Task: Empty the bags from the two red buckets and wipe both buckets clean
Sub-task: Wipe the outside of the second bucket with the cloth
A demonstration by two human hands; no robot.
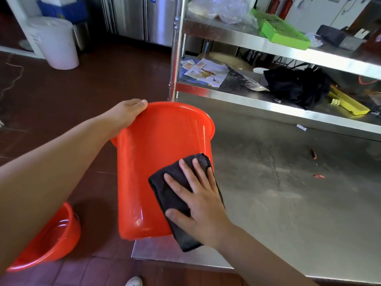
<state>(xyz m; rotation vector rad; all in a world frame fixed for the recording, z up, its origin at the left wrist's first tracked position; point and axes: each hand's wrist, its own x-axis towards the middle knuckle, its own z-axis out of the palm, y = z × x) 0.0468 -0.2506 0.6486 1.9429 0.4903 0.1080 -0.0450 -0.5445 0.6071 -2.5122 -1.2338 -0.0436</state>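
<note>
A red bucket [148, 168] lies tilted on the corner of the steel table, its mouth turned away from me. My left hand [123, 116] grips its rim at the upper left. My right hand [198, 201] lies flat, fingers spread, pressing a dark folded cloth [175, 197] against the bucket's outer wall at the lower right. A second red bucket [51, 242] stands on the floor at the lower left, partly hidden by my left forearm; its inside looks wet.
The steel table [288, 193] stretches right, with small red scraps [313, 154] on it. Shelves above it carry a black bag [296, 85], papers [206, 72], a yellow tool [348, 102] and a green tray [284, 32]. A white bucket [55, 42] stands on the tiled floor, far left.
</note>
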